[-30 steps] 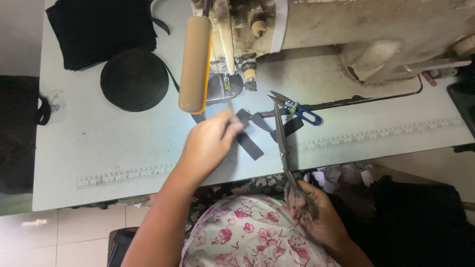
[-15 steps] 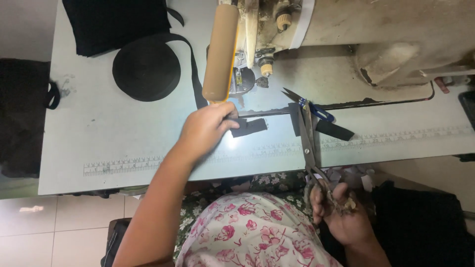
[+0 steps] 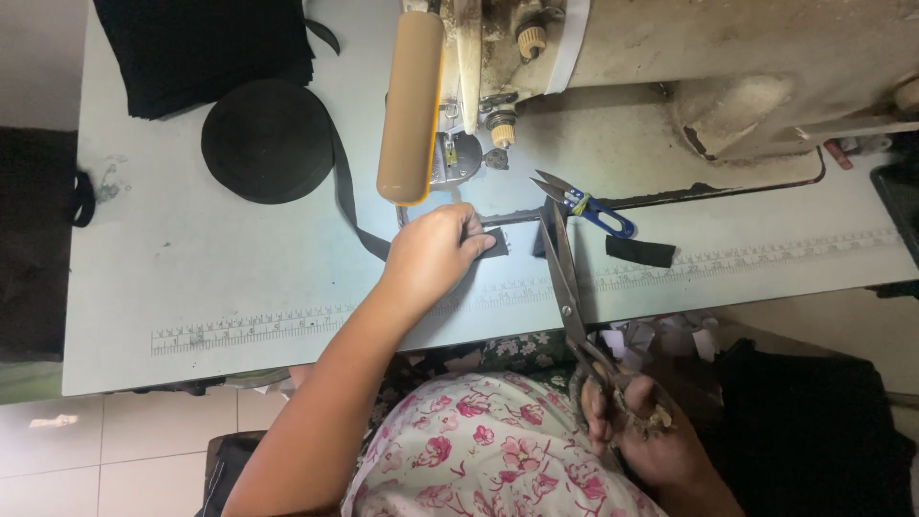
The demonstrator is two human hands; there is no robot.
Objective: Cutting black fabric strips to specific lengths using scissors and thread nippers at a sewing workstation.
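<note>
Left hand (image 3: 431, 258) pins black strap (image 3: 494, 243); right hand (image 3: 637, 431) grips scissors (image 3: 565, 278) beside it.

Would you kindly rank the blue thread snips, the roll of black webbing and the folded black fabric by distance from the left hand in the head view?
From the left hand:
1. Blue thread snips, just right of it.
2. Roll of black webbing, up and left.
3. Folded black fabric, at the table's far left corner.

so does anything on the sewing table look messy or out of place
Mostly tidy. A cut piece of black strap lies loose, apart from the strip under the left hand. Blue thread snips lie open beside the long scissors in the right hand. Pale scraps litter the space below the table edge.
</note>
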